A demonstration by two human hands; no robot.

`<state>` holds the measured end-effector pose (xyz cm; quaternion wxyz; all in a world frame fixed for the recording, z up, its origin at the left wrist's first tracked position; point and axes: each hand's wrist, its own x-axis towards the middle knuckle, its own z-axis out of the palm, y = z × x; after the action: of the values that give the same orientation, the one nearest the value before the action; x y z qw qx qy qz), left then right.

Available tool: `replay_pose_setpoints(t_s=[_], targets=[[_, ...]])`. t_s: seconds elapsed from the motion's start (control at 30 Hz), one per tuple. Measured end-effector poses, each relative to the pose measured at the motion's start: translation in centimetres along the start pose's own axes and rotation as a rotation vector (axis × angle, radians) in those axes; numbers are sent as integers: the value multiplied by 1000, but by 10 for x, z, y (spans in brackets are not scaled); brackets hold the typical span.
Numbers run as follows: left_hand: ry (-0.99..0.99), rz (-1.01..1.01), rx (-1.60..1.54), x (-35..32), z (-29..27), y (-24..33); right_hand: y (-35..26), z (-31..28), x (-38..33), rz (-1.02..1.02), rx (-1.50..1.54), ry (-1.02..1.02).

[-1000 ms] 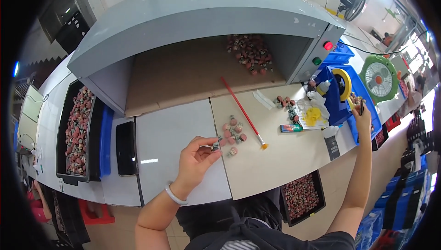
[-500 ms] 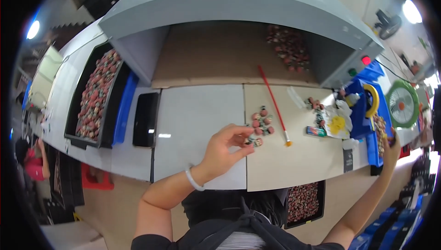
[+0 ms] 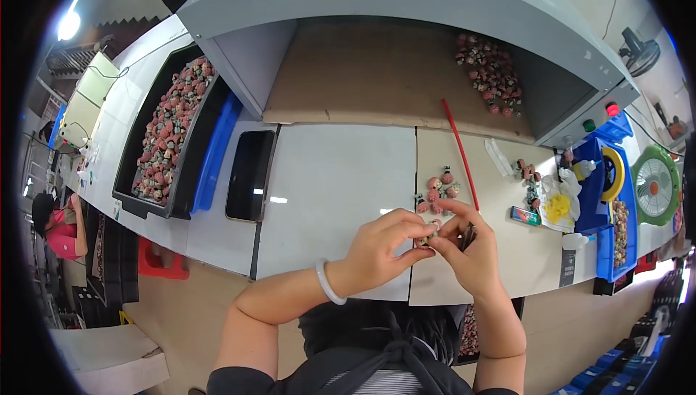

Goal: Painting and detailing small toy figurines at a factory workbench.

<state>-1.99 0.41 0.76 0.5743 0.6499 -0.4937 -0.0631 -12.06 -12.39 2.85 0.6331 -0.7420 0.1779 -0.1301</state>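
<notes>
Above the near part of the worktable, my two hands meet at a small pink and pale figurine (image 3: pixel 428 238). My left hand (image 3: pixel 388 248) pinches it between thumb and fingers. From the other side my right hand (image 3: pixel 471 256) closes in, its thumb and fingertips at the same figurine. A small dark thing shows among the right fingers, too hidden to name. Just beyond the fingertips lies a small group of similar figurines (image 3: pixel 439 188). A red-handled brush (image 3: pixel 460 152) lies beside them, its bristle end hidden behind my right hand.
A grey open-fronted cabinet (image 3: pixel 406 7) spans the back, with figurines (image 3: pixel 493 76) inside. A black tray (image 3: pixel 123 195) of figurines and a phone (image 3: pixel 250 176) are at left. On the right are a yellow-stained tissue (image 3: pixel 568 195), a blue bin (image 3: pixel 603 261), a tape roll (image 3: pixel 615 175) and a green fan (image 3: pixel 655 186).
My right hand has come from the blue bin at the right to the middle, meeting my left hand. The left hand has shifted slightly right, still pinching a figurine. The view has turned a little.
</notes>
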Motion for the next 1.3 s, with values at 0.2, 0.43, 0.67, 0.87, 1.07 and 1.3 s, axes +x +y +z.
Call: replay_pose_setpoints(t_s=[0.2,0.43,0.67,0.87,1.07,1.3], targets=[[-11,24,-145,-3,-10,0,3,2,6,7,1,15],[-318,-691,-1026,-2,-17,-10,13,9,-7,-435,-40,35],[-474,-859,-1072,8,-13,-2,-7,-14,-26,-311,-274,-127],[-710,-793,-994,2,-3,-3,0,-23,-52,-372,-403,-193],[-348,-703,-701,-1,-5,-2,-17,-121,-89,-297,-360,578],[2,-624,-673,13,-14,-22,19,-445,-114,7,-963,1230]])
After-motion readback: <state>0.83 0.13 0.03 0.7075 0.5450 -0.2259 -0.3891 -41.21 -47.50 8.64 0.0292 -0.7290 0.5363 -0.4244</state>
